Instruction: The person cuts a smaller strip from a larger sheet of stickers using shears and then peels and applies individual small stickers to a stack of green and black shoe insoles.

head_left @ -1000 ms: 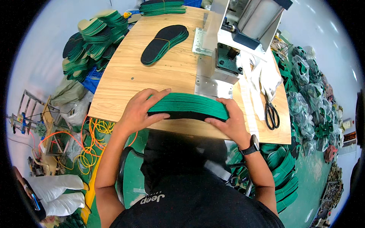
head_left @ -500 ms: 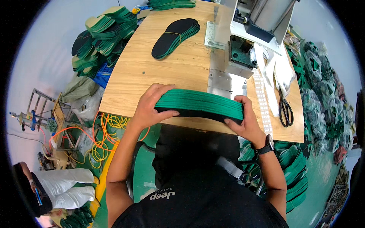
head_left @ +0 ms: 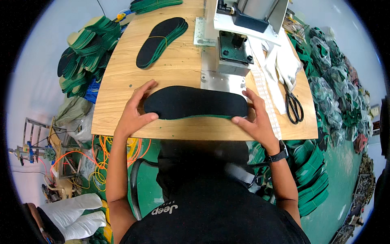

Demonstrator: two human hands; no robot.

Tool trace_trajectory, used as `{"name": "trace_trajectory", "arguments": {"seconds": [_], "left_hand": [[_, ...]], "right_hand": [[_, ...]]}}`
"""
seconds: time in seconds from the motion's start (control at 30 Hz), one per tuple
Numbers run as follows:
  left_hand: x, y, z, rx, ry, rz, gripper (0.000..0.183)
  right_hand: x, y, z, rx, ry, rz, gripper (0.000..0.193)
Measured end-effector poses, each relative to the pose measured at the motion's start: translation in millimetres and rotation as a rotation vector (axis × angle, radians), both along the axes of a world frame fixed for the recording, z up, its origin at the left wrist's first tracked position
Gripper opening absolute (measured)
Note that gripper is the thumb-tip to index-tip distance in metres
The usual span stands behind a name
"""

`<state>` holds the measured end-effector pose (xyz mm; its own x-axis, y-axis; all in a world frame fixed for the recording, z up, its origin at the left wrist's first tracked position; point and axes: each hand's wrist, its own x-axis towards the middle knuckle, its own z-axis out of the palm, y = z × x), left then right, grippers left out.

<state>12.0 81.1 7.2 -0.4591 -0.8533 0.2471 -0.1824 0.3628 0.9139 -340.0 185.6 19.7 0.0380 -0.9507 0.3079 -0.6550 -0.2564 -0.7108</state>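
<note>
Black T-shirt (head_left: 211, 211), black wristwatch (head_left: 278, 154).

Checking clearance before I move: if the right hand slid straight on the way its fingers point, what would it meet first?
Probably the flat black insole stack that the right hand already touches at its end; beyond lies the grey metal press base.

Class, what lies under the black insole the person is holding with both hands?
A thin green edge shows beneath the black insole, then the wooden table. How many insoles lie under it is hidden.
</note>
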Motion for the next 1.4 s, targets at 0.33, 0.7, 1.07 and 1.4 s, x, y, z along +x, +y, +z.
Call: {"name": "trace_trajectory", "arguments": {"seconds": [0.33,0.7,1.07,1.4], "left_hand": [[-7.8,1.6,7.3,-0.177,-0.301,-0.029,0.087],[10.3,4.2,0.7,-0.169,-0.18,-0.07,0.09],[12.2,-1.7,-12.1,-0.243,-0.163,-0.089,0.087],[12.3,11.1,-17.2,-0.257,-0.137,-0.075,0.086]], "right_hand": [[5.1,-8.3,-11.6,-0.022,-0.016,0.02,0.07],[22.6,1.1,-20.8,0.06,-0.308,0.058,0.08],[22.7,-2.4,-26.2,0.048,-0.191,-0.024,0.067],[-1.7,-4.7,-47.9,-0.044,-0.105,-0.034,0.059]]}}
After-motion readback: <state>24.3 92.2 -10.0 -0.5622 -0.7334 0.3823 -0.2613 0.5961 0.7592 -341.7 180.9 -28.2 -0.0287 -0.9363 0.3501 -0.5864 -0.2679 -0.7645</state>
